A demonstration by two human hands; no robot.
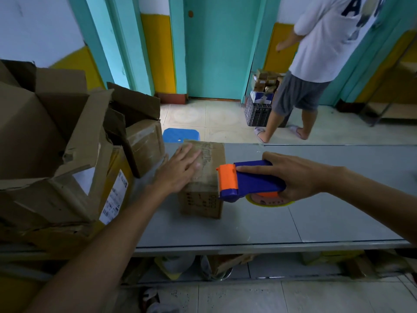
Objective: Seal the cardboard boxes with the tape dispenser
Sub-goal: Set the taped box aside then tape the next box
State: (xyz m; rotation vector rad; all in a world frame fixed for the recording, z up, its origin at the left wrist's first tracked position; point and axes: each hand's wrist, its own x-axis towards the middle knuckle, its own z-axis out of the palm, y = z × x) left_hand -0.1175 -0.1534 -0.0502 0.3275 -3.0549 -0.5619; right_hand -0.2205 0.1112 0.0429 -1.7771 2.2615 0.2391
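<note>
The cardboard box (200, 199) sits on the table (316, 222), left of centre. The left hand (178, 170) lies flat on its top, fingers (191, 158) straight and slightly spread. The right hand (300, 177) wraps its fingers round the tape dispenser (252, 180), whose orange head is at the box's right edge. Opened cartons (56, 143) crowd the table's left, and a blue stool (180, 134) stands beyond.

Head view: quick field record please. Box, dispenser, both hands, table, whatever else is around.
box: small, closed, on the table, towards its far edge
left hand: flat on box top, fingers straight
right hand: grips dispenser from the right
dispenser: blue, orange end at box's top right edge; contact unclear
table: grey
pile: opened cardboard boxes at table's left
stool: blue, behind table
person: standing far right, back turned, beside a black crate
</note>
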